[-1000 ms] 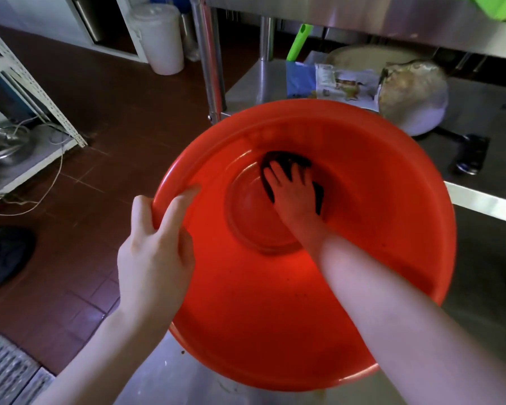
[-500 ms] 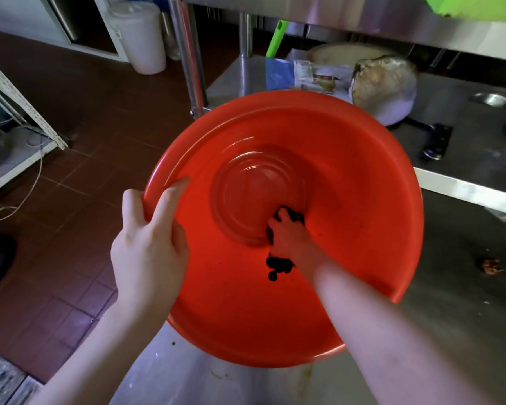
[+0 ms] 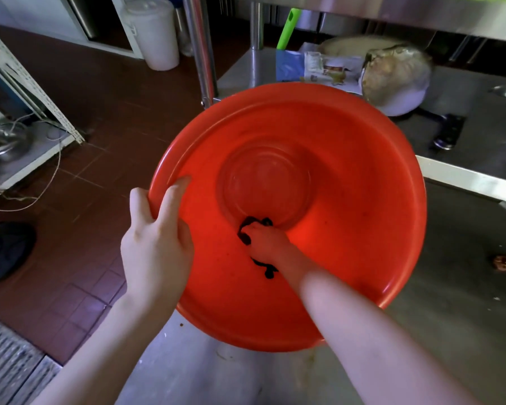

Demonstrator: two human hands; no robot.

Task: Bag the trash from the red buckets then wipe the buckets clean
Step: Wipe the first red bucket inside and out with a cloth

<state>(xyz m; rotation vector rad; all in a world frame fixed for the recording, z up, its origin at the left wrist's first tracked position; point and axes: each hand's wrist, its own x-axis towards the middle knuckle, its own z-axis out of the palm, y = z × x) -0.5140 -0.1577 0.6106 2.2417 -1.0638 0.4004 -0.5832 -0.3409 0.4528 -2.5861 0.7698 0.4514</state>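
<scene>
From your head camera, the red bucket point(image 3: 348, 229) sits tilted toward you over the steel table point(image 3: 465, 302); your left hand point(image 3: 155, 247) grips its near-left rim, thumb inside; your right hand point(image 3: 265, 242) is clenched round a dark rag point(image 3: 268, 271), pressed against the inner wall just below the round base; nothing else lies inside.

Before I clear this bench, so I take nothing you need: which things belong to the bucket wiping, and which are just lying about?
In the job: red bucket, rim held by the left hand; dark cloth, gripped by the right hand inside it.
Lying about: white pan and packets beyond the bucket; white tub on the floor; brown scrap on the bench.
</scene>
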